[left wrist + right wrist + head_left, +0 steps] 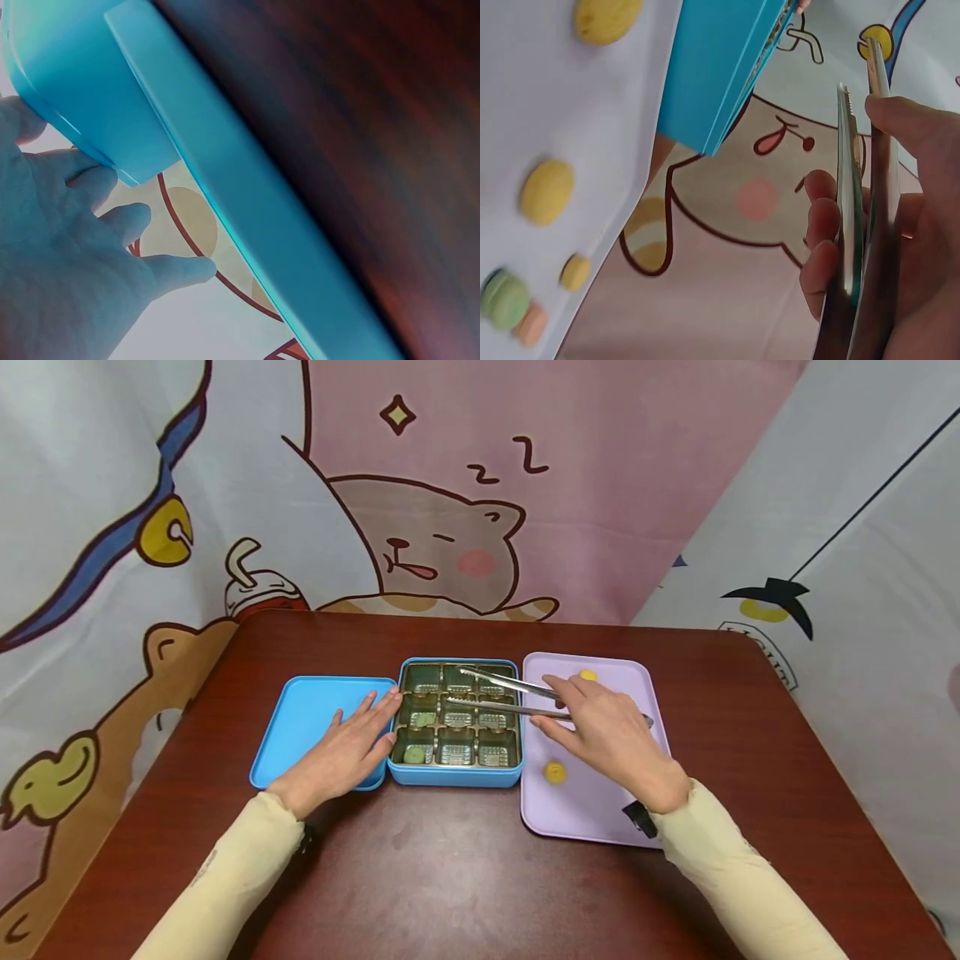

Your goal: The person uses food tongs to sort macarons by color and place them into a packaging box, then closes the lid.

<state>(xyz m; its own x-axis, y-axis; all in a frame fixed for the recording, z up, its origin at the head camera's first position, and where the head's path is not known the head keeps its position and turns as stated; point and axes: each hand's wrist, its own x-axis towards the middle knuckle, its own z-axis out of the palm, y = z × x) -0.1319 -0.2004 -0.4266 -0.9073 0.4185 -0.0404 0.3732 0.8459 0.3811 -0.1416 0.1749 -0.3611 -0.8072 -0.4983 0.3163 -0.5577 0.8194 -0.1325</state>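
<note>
My left hand rests its straight fingers against the left side of a blue box with a gold divided insert. Green macarons sit in two of its left compartments, the front one and the middle one. My right hand holds metal tongs, whose two arms spread apart over the box with nothing between the tips. In the right wrist view the thumb presses one arm of the tongs and the fingers curl around the other.
To the right, a lilac tray bears a yellow macaron near its front left and another at the back. The right wrist view also shows a green macaron beside a pinkish one. Left of the box lies a blue lid.
</note>
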